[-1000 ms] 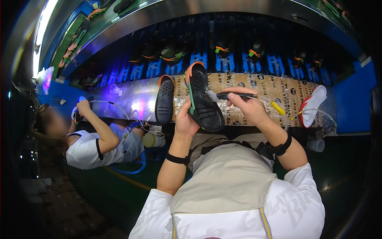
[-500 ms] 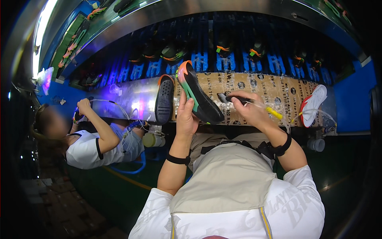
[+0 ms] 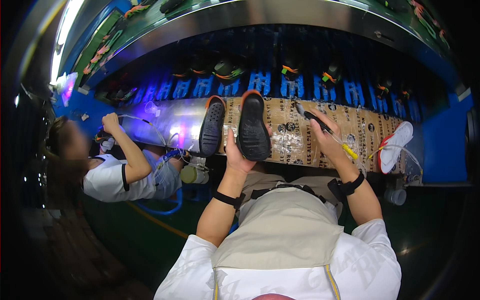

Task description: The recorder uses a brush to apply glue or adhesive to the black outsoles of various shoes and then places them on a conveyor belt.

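Note:
My left hand [image 3: 237,156] grips a black shoe [image 3: 253,126] with an orange toe edge, sole facing up, held over the cardboard-covered work table [image 3: 292,137]. My right hand [image 3: 327,141] holds a black pen-like tool [image 3: 314,117] with a thin hose and a yellow fitting [image 3: 349,152] trailing from it; the tip points away, to the right of the shoe and apart from it. A second black shoe [image 3: 212,126] lies sole up on the table just left of the held one.
A white shoe with red trim [image 3: 395,145] rests at the table's right end. Beyond the table, several dark shoes [image 3: 227,69] sit on a blue conveyor. A person in a white shirt [image 3: 112,175] works at the left, hand on the metal table edge.
I have turned the held shoe from tilted sideways to flat, sole up, and lowered it toward the table. My right hand with the tool has drawn back to the right.

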The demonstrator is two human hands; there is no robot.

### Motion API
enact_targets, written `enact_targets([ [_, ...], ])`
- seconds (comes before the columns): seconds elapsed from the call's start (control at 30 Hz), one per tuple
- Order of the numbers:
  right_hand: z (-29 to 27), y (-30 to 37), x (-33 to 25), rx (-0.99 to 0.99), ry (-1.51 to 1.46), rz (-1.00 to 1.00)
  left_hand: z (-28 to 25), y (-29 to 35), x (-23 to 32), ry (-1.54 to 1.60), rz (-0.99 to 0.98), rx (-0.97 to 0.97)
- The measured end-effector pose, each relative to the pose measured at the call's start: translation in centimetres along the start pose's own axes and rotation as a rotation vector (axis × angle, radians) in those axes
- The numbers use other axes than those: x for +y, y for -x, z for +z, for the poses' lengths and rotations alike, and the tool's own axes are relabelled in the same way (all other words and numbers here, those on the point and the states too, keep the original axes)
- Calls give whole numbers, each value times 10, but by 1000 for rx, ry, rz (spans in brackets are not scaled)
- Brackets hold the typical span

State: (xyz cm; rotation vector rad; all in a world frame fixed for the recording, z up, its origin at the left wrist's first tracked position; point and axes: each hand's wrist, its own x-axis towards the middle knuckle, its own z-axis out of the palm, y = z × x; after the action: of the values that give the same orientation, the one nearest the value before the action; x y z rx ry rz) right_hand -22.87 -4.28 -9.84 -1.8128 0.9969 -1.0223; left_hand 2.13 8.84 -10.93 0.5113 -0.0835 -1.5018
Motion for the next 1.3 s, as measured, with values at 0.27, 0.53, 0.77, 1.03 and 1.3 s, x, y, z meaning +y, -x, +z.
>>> enact_targets([
  [0.27,9,-3,71,137,88,-57,-40,30,-30,356,-35,144],
  [0.53,15,-6,70,107,154,-115,-51,31,-31,459,-16,79],
  [0.77,12,3,80,89,74,-46,-37,44,-26,373,-33,-83],
  [1.03,13,0,79,93,110,-89,94,45,81,-310,85,-401],
  [1.3,14,1,77,93,88,-53,242,-62,267,70,703,-244],
])
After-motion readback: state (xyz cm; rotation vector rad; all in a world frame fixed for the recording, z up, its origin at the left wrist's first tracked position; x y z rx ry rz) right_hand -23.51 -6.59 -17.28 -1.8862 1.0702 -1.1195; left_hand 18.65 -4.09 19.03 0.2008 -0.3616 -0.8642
